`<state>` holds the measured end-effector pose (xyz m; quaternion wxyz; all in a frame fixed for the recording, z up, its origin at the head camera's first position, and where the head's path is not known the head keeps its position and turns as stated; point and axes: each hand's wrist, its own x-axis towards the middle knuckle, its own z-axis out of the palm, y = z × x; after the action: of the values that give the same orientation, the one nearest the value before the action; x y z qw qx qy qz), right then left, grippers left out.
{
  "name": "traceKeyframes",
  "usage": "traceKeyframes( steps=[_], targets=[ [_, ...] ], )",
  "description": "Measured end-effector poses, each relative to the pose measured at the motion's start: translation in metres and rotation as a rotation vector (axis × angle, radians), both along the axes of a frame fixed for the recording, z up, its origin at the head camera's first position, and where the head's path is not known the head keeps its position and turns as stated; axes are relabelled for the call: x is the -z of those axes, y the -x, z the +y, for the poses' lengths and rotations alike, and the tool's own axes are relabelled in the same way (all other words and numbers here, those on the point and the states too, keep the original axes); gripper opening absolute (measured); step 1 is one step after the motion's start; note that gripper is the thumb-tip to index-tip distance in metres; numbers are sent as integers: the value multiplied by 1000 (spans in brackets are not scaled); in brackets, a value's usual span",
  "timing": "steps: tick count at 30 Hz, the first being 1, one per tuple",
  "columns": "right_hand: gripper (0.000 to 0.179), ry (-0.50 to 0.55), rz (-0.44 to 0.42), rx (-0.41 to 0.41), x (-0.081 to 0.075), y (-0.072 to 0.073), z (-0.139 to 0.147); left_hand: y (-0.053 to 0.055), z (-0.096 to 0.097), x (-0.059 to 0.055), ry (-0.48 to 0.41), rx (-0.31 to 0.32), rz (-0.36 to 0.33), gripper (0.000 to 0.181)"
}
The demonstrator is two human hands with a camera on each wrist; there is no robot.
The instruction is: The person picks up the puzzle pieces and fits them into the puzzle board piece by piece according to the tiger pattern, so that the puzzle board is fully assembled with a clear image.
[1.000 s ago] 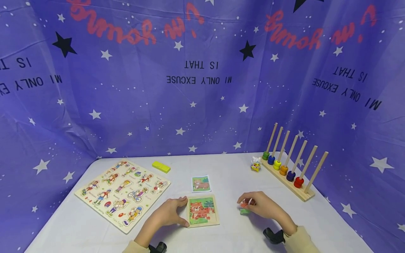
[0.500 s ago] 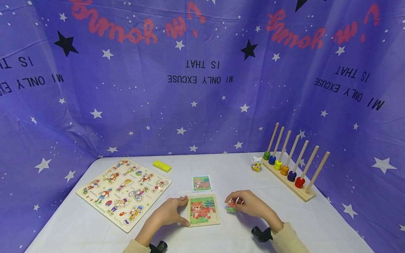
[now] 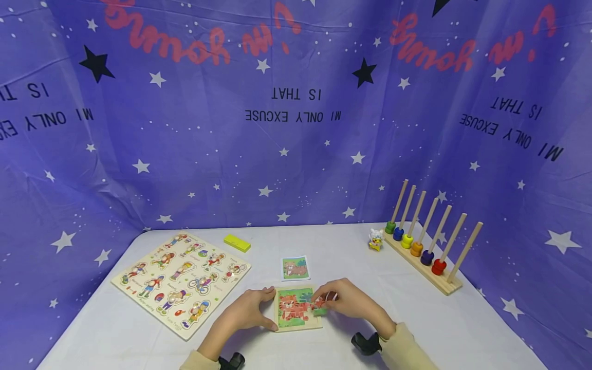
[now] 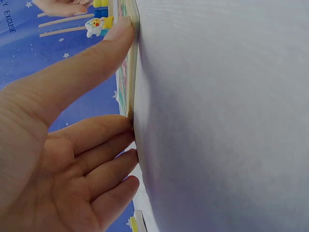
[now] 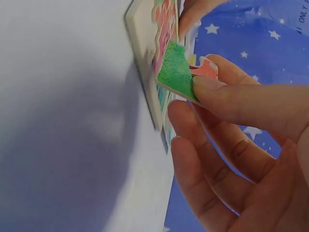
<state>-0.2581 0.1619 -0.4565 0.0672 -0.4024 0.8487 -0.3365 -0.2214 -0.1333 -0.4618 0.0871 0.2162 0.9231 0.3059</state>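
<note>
In the head view, my left hand (image 3: 250,310) rests along the left side of a wooden jigsaw puzzle board (image 3: 318,325) with a red tiger picture. Its thumb (image 4: 99,58) touches the near left corner, and the index fingertip meets the far left corner. My right hand (image 3: 347,299) pinches a green and red puzzle piece (image 5: 175,67) between thumb and index finger. That piece overlaps the board's right part and is tilted in the right wrist view. The other right fingers are loosely bent below it. A bare wooden gap shows at the board's lower right.
A small picture card (image 3: 295,268) lies just beyond the board. To the left are a large peg puzzle (image 3: 180,280) and a yellow block (image 3: 237,243). On the right stand a small figurine (image 3: 375,240) and a wooden rack (image 3: 427,267) with upright pegs and coloured beads.
My right hand has moved left with the puzzle piece, from the table on the right to over the board's right side. The left hand has stayed at the board's edge.
</note>
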Motion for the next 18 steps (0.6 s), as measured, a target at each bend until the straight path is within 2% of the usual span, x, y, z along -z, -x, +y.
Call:
traceKeyframes(
  steps=[5, 12, 18],
  targets=[
    [29, 3, -11, -31, -2, -2, -9, 0, 1, 0, 1, 7, 5, 88],
    [18, 25, -76, -3, 1, -5, -17, 0, 1, 0, -2, 9, 10, 89],
    [15, 52, -80, 26, 2, -8, -21, 1, 0, 1, -2, 9, 12, 89]
  ],
)
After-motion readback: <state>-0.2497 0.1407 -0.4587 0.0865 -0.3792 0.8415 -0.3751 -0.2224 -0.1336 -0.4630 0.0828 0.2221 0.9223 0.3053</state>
